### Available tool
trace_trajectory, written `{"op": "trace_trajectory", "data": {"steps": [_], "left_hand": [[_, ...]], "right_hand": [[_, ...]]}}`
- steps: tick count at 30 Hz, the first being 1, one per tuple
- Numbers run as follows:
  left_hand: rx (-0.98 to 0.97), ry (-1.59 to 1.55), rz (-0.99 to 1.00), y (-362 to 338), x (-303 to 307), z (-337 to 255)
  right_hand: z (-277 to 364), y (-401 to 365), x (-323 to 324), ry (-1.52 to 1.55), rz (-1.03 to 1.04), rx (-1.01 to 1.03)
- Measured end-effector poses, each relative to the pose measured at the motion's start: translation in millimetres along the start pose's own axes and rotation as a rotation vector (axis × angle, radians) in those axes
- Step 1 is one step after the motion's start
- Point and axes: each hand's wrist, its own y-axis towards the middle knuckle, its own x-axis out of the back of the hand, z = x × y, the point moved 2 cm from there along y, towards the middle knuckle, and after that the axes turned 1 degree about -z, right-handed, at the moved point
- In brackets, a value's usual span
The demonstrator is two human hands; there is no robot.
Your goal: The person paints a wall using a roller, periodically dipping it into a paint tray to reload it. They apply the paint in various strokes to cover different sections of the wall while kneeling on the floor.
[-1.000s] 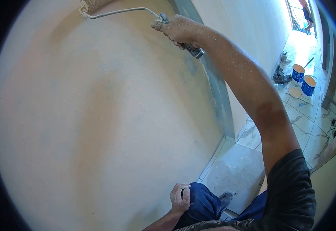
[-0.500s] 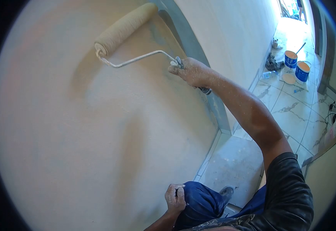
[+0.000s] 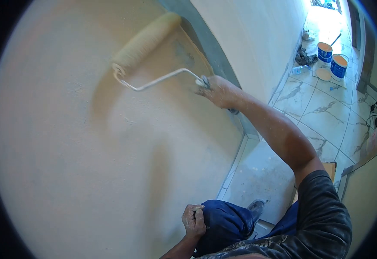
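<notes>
A broad wall point(image 3: 67, 151) in pale, creamy beige fills most of the view, its surface matte and faintly cloudy, flecked with small raised specks. A smooth grey-blue band point(image 3: 205, 36) curves along its far edge, next to a whiter wall point(image 3: 244, 43). Beyond lies a floor point(image 3: 326, 105) of glossy, square white tiles with grey veining. Nearer, a flat, dusty grey slab point(image 3: 266, 172) sits at the foot of the beige wall. The person wears creased blue trousers point(image 3: 227, 220) and a dark cloth sleeve point(image 3: 324, 207).

The paint roller point(image 3: 147, 41) is high up at the beige wall, near the band: a thick cream cylinder, slanting, on a bent, paint-coated rod. Whether it touches the wall cannot be told. The right hand point(image 3: 220, 91), speckled with paint, is clamped around its handle. Well apart from it, the left hand point(image 3: 193, 221), whitened with dust, is curled against the bent knee; whether it grips anything cannot be told.

Down the passage stand two round blue-and-white buckets point(image 3: 338, 68) showing peach paint, beside a crumpled dark bag point(image 3: 306, 57), a pale disc-shaped lid point(image 3: 323, 74) and a clear plastic bottle point(image 3: 300, 70).
</notes>
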Motion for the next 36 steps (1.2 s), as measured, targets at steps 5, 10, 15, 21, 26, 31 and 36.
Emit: {"op": "trace_trajectory", "data": {"steps": [5, 10, 15, 21, 26, 31, 36], "left_hand": [[0.01, -0.007, 0.005, -0.8, -0.5, 1.3], [0.008, -0.045, -0.02, -1.6, -1.3, 2.1], [-0.031, -0.02, 0.006, -3.3, 1.5, 4.1], [-0.05, -0.023, -0.004, -3.8, -1.3, 8.7], [0.0, -0.009, 0.019, -3.3, 1.0, 3.0], [-0.037, -0.033, -0.017, -7.3, 2.3, 7.9], [-0.011, -0.018, -0.012, -8.0, 5.8, 1.0]], "right_hand": [[14.3, 3.6, -2.6, 0.054, 0.023, -0.148], [-42.0, -19.6, -27.6, -0.032, 0.015, 0.017], [-88.4, -63.1, -52.9, -0.019, 0.039, -0.088], [-98.7, -70.7, -52.2, -0.037, 0.07, -0.186], [-79.9, -45.8, -41.6, 0.048, -0.017, -0.043], [-89.2, -51.3, -46.6, 0.024, 0.036, -0.162], [-154.1, -83.7, -72.9, -0.002, 0.073, -0.191]]}}
